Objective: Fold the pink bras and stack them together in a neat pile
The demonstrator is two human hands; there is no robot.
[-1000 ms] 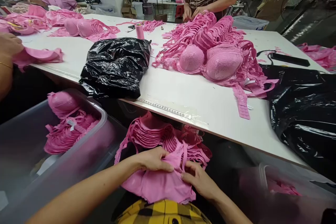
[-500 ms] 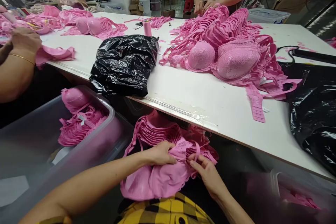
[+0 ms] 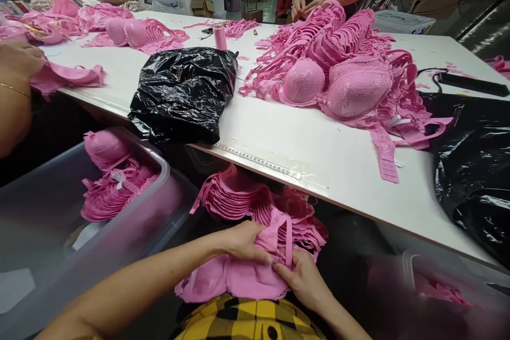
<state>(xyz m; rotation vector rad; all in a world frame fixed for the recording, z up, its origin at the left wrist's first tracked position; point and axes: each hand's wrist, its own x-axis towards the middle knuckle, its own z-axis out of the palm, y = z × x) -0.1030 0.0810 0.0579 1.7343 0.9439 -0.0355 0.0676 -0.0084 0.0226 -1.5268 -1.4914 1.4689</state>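
A pink bra (image 3: 243,273) lies across my lap, its cups toward me. My left hand (image 3: 247,243) is closed on the bra's upper edge, thumb on top and fingers tucked behind the fabric. Close by on the right, my right hand (image 3: 299,275) pinches the same bra at its side, beside a raised strap (image 3: 289,239); its fingertips are partly hidden by cloth. Just beyond both hands, under the table edge, sits a stack of nested pink bras (image 3: 235,196).
A white table (image 3: 255,133) with a tape measure (image 3: 258,161) along its edge carries a black plastic bag (image 3: 185,93), a thread cone (image 3: 220,38) and a bra pile (image 3: 354,85). Plastic bins (image 3: 163,170) stand left and right. Co-workers are at the left and across the table.
My right hand has moved down and left, closer to my left hand, and grips the bra lower. The strap now stands straighter. The whole view has shifted slightly.
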